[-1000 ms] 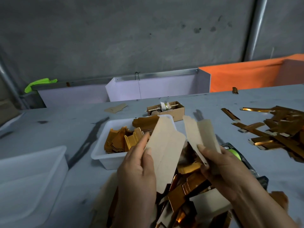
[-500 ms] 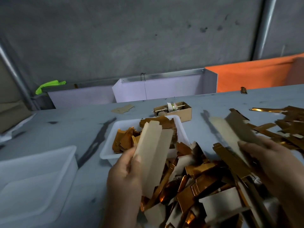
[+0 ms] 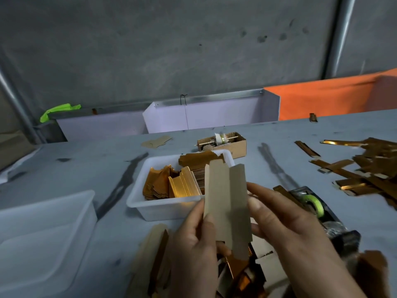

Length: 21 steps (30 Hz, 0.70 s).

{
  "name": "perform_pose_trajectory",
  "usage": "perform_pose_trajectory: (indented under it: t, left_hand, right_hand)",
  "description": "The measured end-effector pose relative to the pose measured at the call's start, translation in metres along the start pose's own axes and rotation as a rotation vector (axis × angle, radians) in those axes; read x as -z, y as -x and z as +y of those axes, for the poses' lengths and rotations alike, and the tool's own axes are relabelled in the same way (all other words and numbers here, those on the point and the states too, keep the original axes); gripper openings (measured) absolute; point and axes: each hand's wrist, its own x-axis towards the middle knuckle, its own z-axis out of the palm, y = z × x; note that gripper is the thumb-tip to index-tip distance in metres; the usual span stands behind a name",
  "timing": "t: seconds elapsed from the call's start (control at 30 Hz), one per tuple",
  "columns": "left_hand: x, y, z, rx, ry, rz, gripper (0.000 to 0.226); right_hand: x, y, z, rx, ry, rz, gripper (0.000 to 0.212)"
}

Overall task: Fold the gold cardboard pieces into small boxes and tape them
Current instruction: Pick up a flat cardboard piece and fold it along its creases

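Both hands hold one cardboard piece (image 3: 226,208) upright above the near edge of the table (image 3: 86,168), plain side showing. The left hand (image 3: 196,244) pinches its left edge, and the right hand (image 3: 285,229) grips its right edge with fingers behind. A white tray (image 3: 137,198) of gold pieces sits just beyond, and a tape dispenser (image 3: 318,209) lies to the right.

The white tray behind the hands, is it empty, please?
No, the white tray holds stacks of gold cardboard pieces.
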Motion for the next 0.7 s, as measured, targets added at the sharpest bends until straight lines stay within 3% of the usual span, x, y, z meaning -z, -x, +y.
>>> perform_pose_trajectory:
  t: [0.07, 0.17, 0.23, 0.4, 0.5, 0.6, 0.7]
  left_hand:
    - [-0.001, 0.004, 0.002, -0.116, -0.122, 0.012, 0.041]
    - [-0.001, 0.009, 0.008, -0.217, -0.223, 0.021, 0.037]
    - [0.001, 0.011, 0.018, -0.161, -0.220, -0.008, 0.021]
    - [0.012, 0.004, 0.028, -0.008, -0.069, -0.152, 0.016]
    - [0.013, 0.001, 0.022, 0.033, 0.050, -0.240, 0.024]
    - [0.010, -0.001, 0.017, 0.039, 0.077, -0.229, 0.029]
    - [0.008, 0.000, 0.018, -0.005, 0.061, -0.184, 0.009]
  right_hand:
    - [-0.002, -0.005, 0.005, -0.009, 0.008, 0.086, 0.022]
    - [-0.001, -0.010, 0.009, 0.003, 0.007, 0.139, 0.019]
    - [0.001, -0.012, 0.013, -0.007, -0.013, 0.147, 0.019]
    - [0.005, -0.017, 0.021, -0.037, -0.057, 0.164, 0.012]
    - [0.003, -0.018, 0.021, -0.032, -0.084, 0.167, 0.008]
    - [0.001, -0.018, 0.021, -0.027, -0.083, 0.160, 0.008]
    - [-0.001, -0.017, 0.022, -0.030, -0.101, 0.140, 0.008]
